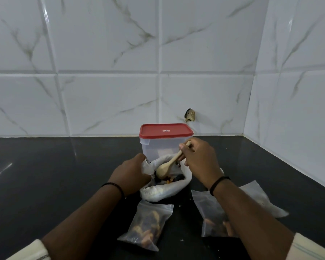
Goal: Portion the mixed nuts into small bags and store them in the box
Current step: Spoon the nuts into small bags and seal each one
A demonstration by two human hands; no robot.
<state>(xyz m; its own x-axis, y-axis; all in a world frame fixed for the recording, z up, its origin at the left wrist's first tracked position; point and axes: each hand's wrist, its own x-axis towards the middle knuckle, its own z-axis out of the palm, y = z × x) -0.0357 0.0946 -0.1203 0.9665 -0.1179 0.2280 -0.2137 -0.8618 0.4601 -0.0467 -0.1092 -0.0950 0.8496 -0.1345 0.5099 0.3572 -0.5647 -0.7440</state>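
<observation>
A big white bag of mixed nuts (165, 190) sits open on the black counter. My left hand (131, 171) grips its left rim. My right hand (199, 158) holds a wooden spoon (167, 167) by the handle, its bowl down in the bag's mouth over the nuts. Behind the bag stands a clear plastic box with a red lid (165, 132), shut. A small filled zip bag (146, 226) lies in front of the big bag. A second small filled bag (212, 216) lies to the right, partly under my right forearm.
Another flat small bag (261, 197) lies at the right beyond my forearm. The black counter (45, 175) meets white marble-look tiled walls behind and at the right. A chipped hole (189, 115) shows in the back wall. Crumbs dot the counter near the bags.
</observation>
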